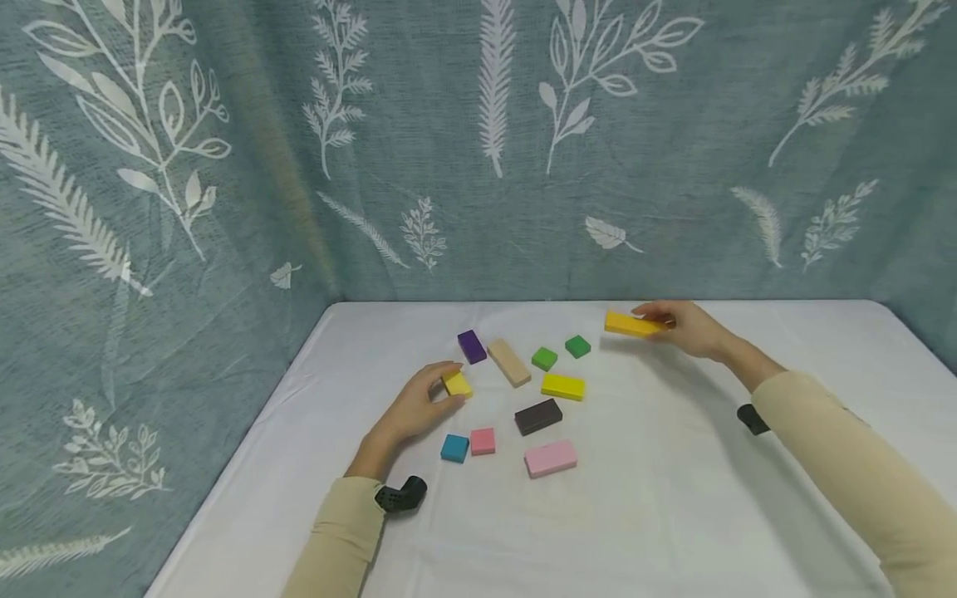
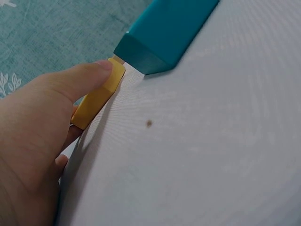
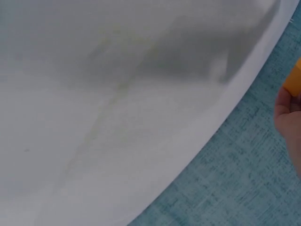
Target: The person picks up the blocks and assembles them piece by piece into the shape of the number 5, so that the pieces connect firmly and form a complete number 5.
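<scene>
On the left of the table, my left hand [image 1: 420, 404] pinches a small yellow block [image 1: 458, 384] between thumb and fingers. The left wrist view shows the thumb along one face of this yellow block [image 2: 99, 95], low over the white cloth. At the back right, my right hand [image 1: 686, 329] grips one end of a long orange-yellow block [image 1: 626, 324], held above the table with a shadow below it. Only a corner of the orange block [image 3: 294, 81] and part of the hand appear at the right wrist view's edge.
Between the hands lie purple [image 1: 472, 346], tan [image 1: 509, 363], yellow [image 1: 563, 386], dark brown [image 1: 538, 417] and pink [image 1: 551, 458] blocks, plus two small green blocks [image 1: 544, 359]. Nearer are small blue [image 1: 454, 448] and pink [image 1: 483, 441] blocks. A patterned curtain [image 1: 523, 241] stands behind the white table [image 1: 673, 515].
</scene>
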`<state>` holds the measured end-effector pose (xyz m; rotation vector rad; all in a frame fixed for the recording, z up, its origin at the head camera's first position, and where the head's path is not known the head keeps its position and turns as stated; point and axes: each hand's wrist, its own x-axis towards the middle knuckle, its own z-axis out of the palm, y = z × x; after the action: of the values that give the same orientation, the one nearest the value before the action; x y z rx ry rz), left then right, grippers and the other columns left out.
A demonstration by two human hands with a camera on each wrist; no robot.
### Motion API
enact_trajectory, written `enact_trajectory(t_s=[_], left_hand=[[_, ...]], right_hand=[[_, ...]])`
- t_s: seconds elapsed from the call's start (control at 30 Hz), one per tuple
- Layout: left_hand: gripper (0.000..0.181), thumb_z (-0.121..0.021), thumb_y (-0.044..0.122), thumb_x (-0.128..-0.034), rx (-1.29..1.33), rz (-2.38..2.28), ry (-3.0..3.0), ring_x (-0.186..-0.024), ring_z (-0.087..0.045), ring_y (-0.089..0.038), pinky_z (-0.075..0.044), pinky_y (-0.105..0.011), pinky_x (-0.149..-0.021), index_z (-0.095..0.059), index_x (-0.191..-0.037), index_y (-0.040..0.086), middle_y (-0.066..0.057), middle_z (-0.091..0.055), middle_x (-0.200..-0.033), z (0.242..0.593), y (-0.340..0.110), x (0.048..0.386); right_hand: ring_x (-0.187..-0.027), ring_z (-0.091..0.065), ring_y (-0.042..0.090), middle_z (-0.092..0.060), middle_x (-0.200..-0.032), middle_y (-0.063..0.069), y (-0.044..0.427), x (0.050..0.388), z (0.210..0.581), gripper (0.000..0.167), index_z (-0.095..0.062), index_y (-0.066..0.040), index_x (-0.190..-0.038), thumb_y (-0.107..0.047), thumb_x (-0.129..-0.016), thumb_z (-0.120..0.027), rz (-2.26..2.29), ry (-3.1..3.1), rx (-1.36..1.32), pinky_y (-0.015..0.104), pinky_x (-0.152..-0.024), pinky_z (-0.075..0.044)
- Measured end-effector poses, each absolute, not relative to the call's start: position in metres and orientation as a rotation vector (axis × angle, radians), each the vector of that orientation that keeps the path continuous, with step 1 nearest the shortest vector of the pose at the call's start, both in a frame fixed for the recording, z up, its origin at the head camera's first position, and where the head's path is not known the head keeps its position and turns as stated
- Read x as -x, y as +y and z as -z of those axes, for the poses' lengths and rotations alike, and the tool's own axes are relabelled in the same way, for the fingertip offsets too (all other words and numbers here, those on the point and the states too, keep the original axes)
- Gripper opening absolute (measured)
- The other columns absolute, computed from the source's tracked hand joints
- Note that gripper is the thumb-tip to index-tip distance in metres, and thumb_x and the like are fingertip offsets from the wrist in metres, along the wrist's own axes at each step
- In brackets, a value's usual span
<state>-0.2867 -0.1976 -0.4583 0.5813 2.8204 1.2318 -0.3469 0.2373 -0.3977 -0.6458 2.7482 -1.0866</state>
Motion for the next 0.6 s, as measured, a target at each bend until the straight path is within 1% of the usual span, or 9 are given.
enact_trajectory(t_s=[0.17, 0.37, 0.6], left_hand=[[0.05, -0.068, 0.012, -0.0884, -0.583, -1.242, 2.813, -0.133, -0.036, -0.036, -0.026, -0.049, -0.11, -0.052, -0.135, 0.004, -0.019, -0.044, -0.141, 0.46, -0.199, 0.287], [0.05, -0.068, 0.012, -0.0884, -0.539, -1.241, 2.811, -0.133, -0.035, -0.033, -0.028, -0.047, -0.11, -0.052, -0.135, 0.006, -0.016, -0.044, -0.142, 0.461, -0.201, 0.287], [0.05, -0.068, 0.012, -0.0886, -0.563, -1.241, 2.808, -0.133, -0.035, -0.034, -0.029, -0.048, -0.109, -0.051, -0.135, 0.005, -0.017, -0.043, -0.141, 0.463, -0.199, 0.29]], right_hand=[[-0.112, -0.052, 0.04, -0.056, -0.124, 0.027, 0.245, 0.34, 0.406, 0.04, -0.054, 0.01, -0.127, 0.011, -0.087, -0.058, 1.071, 2.763, 0.718, 0.053, -0.096, -0.042], [-0.111, -0.053, 0.039, -0.057, -0.123, 0.026, 0.249, 0.332, 0.414, 0.04, -0.055, 0.009, -0.126, 0.007, -0.087, -0.062, 1.112, 2.73, 0.73, 0.052, -0.095, -0.043], [-0.11, -0.054, 0.038, -0.058, -0.122, 0.025, 0.255, 0.319, 0.42, 0.04, -0.056, 0.009, -0.124, 0.004, -0.086, -0.066, 1.126, 2.714, 0.733, 0.052, -0.095, -0.043]])
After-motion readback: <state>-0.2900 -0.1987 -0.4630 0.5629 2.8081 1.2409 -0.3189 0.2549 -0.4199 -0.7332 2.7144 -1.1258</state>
